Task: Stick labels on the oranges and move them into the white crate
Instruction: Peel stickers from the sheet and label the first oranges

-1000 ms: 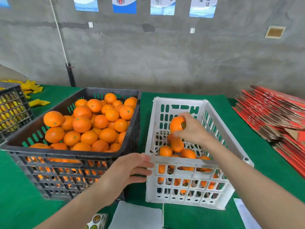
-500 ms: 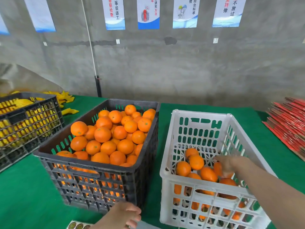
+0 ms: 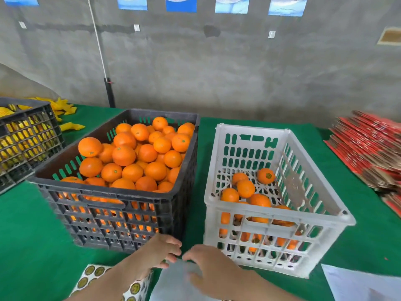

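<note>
Two bare forearms come in from the bottom edge, uncovered as far as they can be seen. Each ends in a bare hand. The left hand [image 3: 159, 252] is fairly sharp, its fingers and thumb distinct. The right hand [image 3: 208, 266] is blurred, its back and knuckles toward the camera.

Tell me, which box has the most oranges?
The middle black crate: oranges heap nearly to its rim. The white crate has just a few at its bottom, and the left crate holds yellow things.
</note>
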`<action>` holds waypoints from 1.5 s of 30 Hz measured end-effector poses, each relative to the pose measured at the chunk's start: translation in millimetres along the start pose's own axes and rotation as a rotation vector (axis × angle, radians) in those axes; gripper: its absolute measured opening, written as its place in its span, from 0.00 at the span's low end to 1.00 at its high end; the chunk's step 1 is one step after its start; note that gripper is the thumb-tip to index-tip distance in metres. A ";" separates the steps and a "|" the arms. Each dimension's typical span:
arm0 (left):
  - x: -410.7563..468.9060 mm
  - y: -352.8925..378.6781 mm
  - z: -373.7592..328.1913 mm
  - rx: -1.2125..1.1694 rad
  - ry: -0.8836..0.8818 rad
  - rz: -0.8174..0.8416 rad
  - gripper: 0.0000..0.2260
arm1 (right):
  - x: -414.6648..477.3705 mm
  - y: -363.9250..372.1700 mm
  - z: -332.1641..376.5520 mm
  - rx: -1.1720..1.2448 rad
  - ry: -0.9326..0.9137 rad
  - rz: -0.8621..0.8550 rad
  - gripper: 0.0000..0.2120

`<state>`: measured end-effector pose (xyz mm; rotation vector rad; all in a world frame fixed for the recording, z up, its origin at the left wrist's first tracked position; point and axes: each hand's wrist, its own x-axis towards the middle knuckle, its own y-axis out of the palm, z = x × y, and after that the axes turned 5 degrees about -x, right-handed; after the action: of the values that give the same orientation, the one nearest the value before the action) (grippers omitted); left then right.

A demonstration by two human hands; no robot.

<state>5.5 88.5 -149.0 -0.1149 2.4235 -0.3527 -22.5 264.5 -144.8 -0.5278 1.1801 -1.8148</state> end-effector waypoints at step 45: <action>-9.1 11.3 68.7 -0.502 -0.105 0.471 0.13 | -46.4 94.2 47.1 -0.036 0.123 -0.707 0.05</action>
<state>56.7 85.7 -197.0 0.2110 2.2935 0.4633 77.7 264.9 -201.4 -0.9516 1.1958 -2.4480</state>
